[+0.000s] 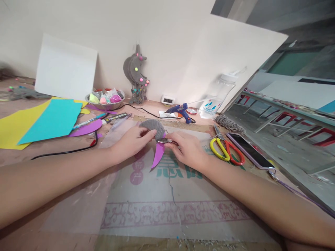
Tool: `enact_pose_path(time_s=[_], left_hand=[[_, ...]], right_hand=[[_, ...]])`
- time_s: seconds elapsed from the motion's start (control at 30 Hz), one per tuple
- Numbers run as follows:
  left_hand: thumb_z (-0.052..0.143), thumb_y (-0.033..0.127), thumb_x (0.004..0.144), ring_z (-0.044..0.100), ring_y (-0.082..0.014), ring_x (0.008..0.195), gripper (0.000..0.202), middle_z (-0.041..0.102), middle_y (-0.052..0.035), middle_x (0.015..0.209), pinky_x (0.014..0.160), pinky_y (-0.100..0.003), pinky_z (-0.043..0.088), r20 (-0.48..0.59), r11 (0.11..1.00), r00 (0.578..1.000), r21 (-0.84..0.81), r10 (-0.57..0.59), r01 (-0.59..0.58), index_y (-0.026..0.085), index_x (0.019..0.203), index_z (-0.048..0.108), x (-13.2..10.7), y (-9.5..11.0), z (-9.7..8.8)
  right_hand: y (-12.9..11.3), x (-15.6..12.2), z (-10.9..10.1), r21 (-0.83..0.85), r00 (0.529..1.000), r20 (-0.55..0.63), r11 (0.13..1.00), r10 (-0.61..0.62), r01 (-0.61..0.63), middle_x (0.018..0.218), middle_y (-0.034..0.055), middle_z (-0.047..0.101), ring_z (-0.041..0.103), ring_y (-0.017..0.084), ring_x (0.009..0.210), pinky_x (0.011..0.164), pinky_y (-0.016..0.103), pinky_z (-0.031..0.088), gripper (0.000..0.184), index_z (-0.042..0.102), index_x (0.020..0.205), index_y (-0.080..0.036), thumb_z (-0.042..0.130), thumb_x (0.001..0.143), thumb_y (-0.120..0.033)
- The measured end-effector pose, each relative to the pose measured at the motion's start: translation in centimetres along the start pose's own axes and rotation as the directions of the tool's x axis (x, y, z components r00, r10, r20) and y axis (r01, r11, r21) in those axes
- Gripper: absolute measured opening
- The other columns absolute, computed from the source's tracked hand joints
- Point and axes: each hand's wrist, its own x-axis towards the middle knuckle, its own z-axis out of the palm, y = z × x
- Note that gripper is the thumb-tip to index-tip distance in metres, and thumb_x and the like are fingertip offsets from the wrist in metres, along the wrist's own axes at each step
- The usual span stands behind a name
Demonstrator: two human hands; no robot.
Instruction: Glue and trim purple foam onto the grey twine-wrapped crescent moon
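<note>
A purple crescent, its upper part wrapped in grey yarn, is held over the plastic-covered work board. My left hand pinches the wrapped part between thumb and fingers. On the other side, my right hand is closed around a slim, dark-tipped tool, whose tip lies against the crescent where grey meets purple. The tool's exact kind is hard to make out, since the fingers cover most of it. Scissors with yellow and red handles lie to the right of my right hand.
Behind my hands are a blue glue gun, a small clock, a bowl and a water bottle. Coloured sheets lie left; a phone and grey yarn right. A finished-looking grey moon hangs on the wall.
</note>
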Motion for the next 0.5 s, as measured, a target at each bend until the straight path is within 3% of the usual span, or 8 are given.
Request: enact_pose_path(time_s=[0.3, 0.5], left_hand=[[0.035, 0.045, 0.086, 0.046, -0.0128, 0.050, 0.046, 0.049, 0.0014, 0.047, 0.048, -0.027, 0.030, -0.008, 0.997, 1.000, 0.071, -0.005, 0.005, 0.017, 0.053, 0.049, -0.01, 0.03, -0.09], [0.036, 0.050, 0.084, 0.052, -0.0142, 0.059, 0.045, 0.058, 0.0003, 0.058, 0.056, -0.026, 0.034, -0.031, 0.993, 0.999, 0.116, 0.030, -0.026, 0.016, 0.061, 0.055, 0.21, -0.54, 0.00]], right_hand=[[-0.01, -0.11, 0.16, -0.079, 0.999, 0.023, 0.996, -0.034, 0.035, 0.083, 0.0059, 0.064, 0.056, 0.018, 0.075, 0.065, 0.028, 0.036, 0.029, 0.056, 0.101, -0.017, 0.039, 0.092, -0.038], [-0.07, -0.10, 0.17, -0.123, 0.998, 0.038, 0.991, -0.049, 0.053, 0.083, 0.0052, 0.064, 0.057, 0.018, 0.076, 0.066, 0.029, 0.037, 0.027, 0.056, 0.101, -0.017, 0.039, 0.092, -0.036]])
